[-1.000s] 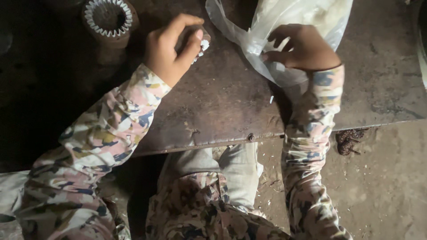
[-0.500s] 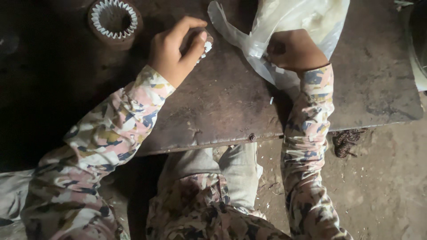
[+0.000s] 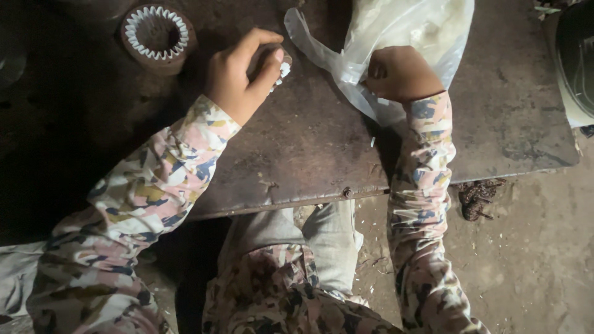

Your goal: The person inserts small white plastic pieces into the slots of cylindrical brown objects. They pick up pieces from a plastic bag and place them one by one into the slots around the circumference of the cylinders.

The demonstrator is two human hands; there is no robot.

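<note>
1. Dark, worn metal table point(image 3: 309, 154), edge running across the lower middle, dusty floor point(image 3: 532, 266) beyond and below.
2. Clear plastic bag point(image 3: 408, 31) lying on the table at upper right, pale contents showing through, its loose mouth spread toward the middle.
3. Round brown part point(image 3: 157, 34) with a ring of white teeth inside, standing on the table at upper left, apart from both hands.
4. Right hand point(image 3: 399, 74) closed in a fist on the bag's lower folds, gripping the plastic and pinning it.
5. Left hand point(image 3: 238, 77) just left of the bag's mouth, fingers point(image 3: 263, 43) curled shut around a cluster of small white pieces point(image 3: 283, 67).
6. Step judged in hand: gathering white pieces, toothed part untouched. Next move probably calling for a careful pinch on one piece without spilling the rest.
</note>
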